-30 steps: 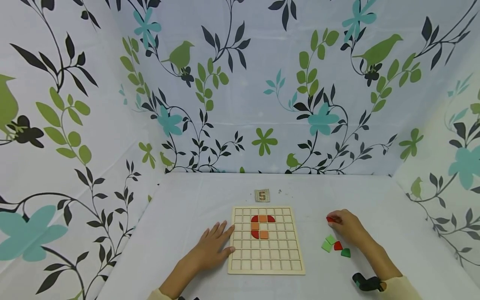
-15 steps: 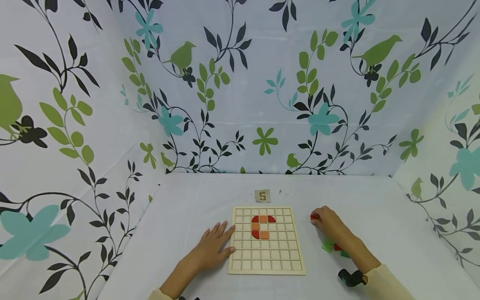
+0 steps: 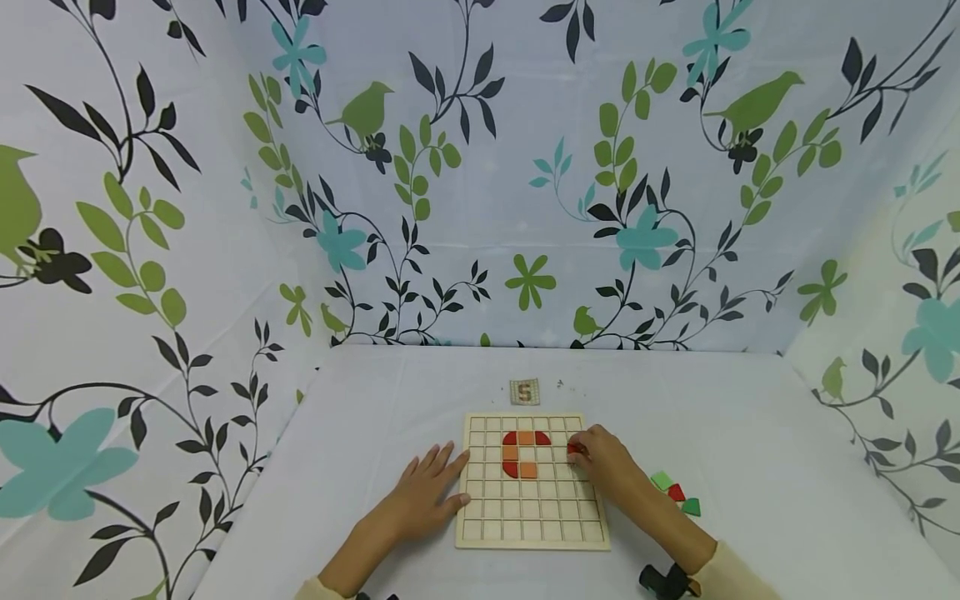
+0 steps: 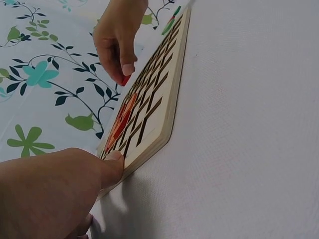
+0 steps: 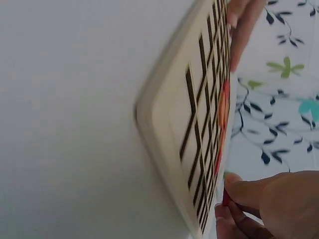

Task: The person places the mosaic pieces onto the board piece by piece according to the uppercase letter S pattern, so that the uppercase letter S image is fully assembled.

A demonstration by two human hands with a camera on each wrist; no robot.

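Note:
A wooden grid board (image 3: 531, 508) lies on the white table, with red and orange pieces (image 3: 527, 437) set in a C-like shape in its upper cells. My left hand (image 3: 423, 493) rests at the board's left edge, fingers spread; its thumb touches the rim in the left wrist view. Between thumb and fingers my right hand (image 3: 611, 467) pinches a small red piece (image 3: 574, 448) over the board's right side. The same red piece (image 5: 227, 197) shows at the fingertips in the right wrist view.
Right of the board lie green pieces (image 3: 692, 507) and a red piece (image 3: 676, 492), near my right forearm. A small square marked like an S or 5 (image 3: 524, 392) lies behind the board. Patterned cloth (image 3: 480, 167) hangs at the back and sides.
My right hand has moved left with the red piece, from beside the loose pieces to over the board's right edge. The left hand has stayed in place.

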